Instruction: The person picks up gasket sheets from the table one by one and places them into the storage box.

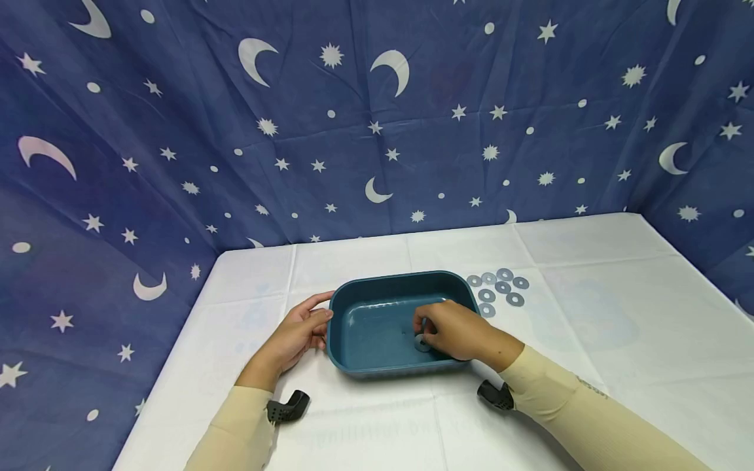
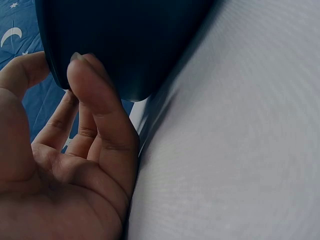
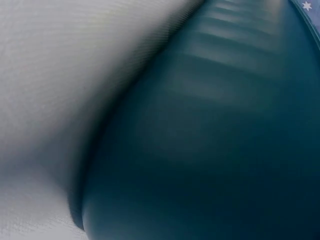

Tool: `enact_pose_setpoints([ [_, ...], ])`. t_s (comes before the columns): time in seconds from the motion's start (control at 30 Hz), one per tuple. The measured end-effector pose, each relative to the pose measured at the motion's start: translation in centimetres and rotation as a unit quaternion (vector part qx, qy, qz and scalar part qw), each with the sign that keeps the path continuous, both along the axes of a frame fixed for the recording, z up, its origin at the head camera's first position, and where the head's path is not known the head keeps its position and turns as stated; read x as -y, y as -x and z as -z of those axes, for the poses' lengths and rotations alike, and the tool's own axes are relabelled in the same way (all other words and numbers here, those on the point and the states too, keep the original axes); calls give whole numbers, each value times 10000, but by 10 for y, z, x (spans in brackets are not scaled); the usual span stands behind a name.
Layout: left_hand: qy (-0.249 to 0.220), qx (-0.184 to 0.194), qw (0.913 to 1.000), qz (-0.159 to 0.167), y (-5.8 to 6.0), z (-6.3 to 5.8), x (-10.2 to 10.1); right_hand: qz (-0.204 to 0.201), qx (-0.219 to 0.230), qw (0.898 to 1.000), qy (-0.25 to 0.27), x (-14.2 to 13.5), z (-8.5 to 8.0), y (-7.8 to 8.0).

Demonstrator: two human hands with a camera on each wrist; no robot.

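Observation:
A dark teal plastic tub point(image 1: 383, 373) sits on the table in the head view. My left hand point(image 1: 297, 333) holds the tub's left end, with its thumb at the rim and bent fingers against the outer wall, as the left wrist view shows of the tub wall point(image 2: 130, 45). Inside the tub on its right side, my right hand point(image 1: 462, 330) pinches a grey metal washer point(image 1: 421, 344) between thumb and fingertips, low over the tub's floor. The right wrist view shows only the tub's outer side point(image 3: 200, 130), not the hand.
Several flat grey washers point(image 1: 502, 287) lie loose on the white tablecloth point(image 1: 589, 314) just right of the tub. Behind the table hangs a blue cloth point(image 1: 330, 183) with moons and stars. Each wrist wears a black camera mount point(image 1: 288, 407).

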State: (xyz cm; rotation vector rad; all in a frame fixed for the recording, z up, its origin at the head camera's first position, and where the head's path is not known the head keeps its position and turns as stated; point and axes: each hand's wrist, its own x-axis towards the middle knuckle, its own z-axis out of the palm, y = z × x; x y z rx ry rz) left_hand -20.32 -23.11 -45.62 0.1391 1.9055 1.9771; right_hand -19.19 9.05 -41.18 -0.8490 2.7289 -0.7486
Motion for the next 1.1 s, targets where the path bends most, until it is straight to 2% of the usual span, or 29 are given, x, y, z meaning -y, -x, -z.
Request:
enact_pose_setpoints([
  [0.33,40,55,10000,-43,1,0,0,178,-216,9987,-435,4,0,-1],
  [0.7,73,43,10000,-38,1,0,0,413,-154,9977,-514,6,0,-3],
  [0.87,68,18,10000,-26,1,-1,2,287,-307,9989,-206,3,1,-2],
  [0.97,52,17,10000,-28,0,0,2,118,-484,9985,232,1,1,-3],
  [1.1,47,14,10000,-35,1,1,0,-17,-854,9924,883,-7,-2,-6],
])
